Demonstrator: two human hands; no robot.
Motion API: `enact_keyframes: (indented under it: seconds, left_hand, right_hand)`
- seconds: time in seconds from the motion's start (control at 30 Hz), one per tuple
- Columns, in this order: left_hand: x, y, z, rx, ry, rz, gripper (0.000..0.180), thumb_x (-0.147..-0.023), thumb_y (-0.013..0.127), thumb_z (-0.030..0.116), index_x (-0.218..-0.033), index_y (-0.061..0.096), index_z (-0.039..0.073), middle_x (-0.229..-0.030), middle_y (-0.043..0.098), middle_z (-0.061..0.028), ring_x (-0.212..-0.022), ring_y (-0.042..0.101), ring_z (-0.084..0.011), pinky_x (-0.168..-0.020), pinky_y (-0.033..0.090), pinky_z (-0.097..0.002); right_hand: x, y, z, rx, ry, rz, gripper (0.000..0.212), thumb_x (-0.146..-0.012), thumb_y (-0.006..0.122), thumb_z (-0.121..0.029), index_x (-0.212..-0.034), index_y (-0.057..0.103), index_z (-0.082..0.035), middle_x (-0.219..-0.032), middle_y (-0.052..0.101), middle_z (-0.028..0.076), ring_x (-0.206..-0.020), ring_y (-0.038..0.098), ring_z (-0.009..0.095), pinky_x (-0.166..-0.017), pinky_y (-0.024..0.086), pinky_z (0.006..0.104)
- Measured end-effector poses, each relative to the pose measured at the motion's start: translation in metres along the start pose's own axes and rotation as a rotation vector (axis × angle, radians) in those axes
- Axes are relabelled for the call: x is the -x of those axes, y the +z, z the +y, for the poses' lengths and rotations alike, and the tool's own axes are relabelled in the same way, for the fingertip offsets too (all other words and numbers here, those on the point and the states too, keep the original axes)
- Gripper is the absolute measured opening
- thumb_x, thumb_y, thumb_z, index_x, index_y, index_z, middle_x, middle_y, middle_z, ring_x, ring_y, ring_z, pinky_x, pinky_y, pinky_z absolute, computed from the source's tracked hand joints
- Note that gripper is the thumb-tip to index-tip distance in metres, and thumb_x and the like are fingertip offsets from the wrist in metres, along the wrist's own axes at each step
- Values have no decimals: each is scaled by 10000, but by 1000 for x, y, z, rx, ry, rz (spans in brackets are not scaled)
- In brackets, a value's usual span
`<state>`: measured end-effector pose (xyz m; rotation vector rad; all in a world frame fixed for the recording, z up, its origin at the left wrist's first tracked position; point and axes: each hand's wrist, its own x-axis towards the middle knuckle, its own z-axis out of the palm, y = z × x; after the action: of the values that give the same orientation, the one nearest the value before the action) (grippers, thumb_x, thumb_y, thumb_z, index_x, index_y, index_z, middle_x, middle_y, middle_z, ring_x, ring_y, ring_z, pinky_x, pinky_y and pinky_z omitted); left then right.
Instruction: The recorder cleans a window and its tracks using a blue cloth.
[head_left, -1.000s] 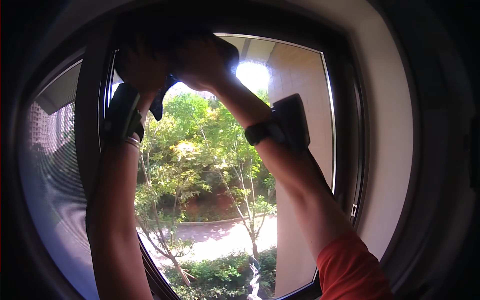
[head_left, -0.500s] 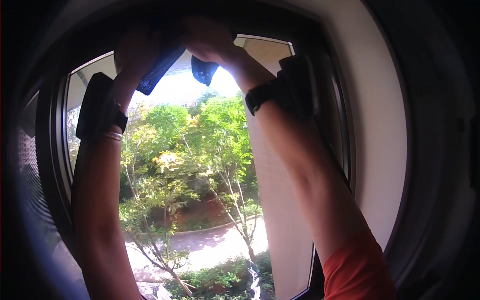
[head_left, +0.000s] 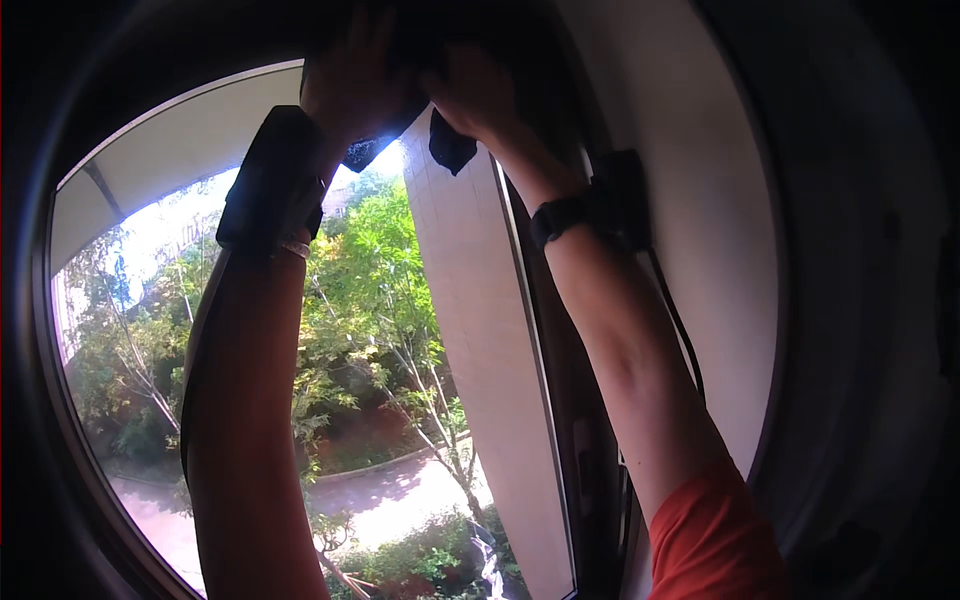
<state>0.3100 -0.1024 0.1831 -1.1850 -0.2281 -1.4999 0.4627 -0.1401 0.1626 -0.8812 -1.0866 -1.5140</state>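
Both my arms reach up to the top of a window. A dark cloth (head_left: 453,147) hangs beneath my hands in two corners, against the upper glass. My left hand (head_left: 352,92) lies on the cloth, its fingers stretched upward and looking flat in the shade. Close beside it, my right hand (head_left: 474,92) is closed on the cloth, with one corner drooping below the palm. Deep shadow hides the fingertips and the cloth's upper part. The window pane (head_left: 250,130) shows bright daylight behind.
A dark window frame (head_left: 590,440) runs down the right, beside a pale wall (head_left: 690,230). Dark devices are strapped at my left wrist (head_left: 268,185) and right wrist (head_left: 622,195). Outside are trees (head_left: 390,290), a path (head_left: 400,500) and a beige wall panel (head_left: 480,290).
My view has turned, so the window's right frame sits nearer the middle. Both hands have shifted right in the picture, with the cloth still beneath them, and less of it shows below the left hand.
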Motion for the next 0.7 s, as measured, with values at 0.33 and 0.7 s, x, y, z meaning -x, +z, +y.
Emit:
enact_keyframes:
  seconds: [0.33,0.7]
  left_hand:
    - [45,-34,39,123,98,12,653,-807,566,411,-1328,372,68,-1353,366,-210,-1216,397,-369,-1009,330,-444]
    - [211,-189,178,540,-31,-705,717,-753,591,397,-1342,361,58,-1416,271,-193,-1291,265,-393,-1078,196,-477]
  right_hand:
    - [83,-33,1,-86,9,21,540,-756,545,-300,-1194,442,-2,-1202,436,231,-1113,433,371,-958,318,507]
    - [357,-183,-66,-155,377,-490,630,-733,594,-197,-1272,366,37,-1320,289,296,-1233,275,473,-1027,241,540]
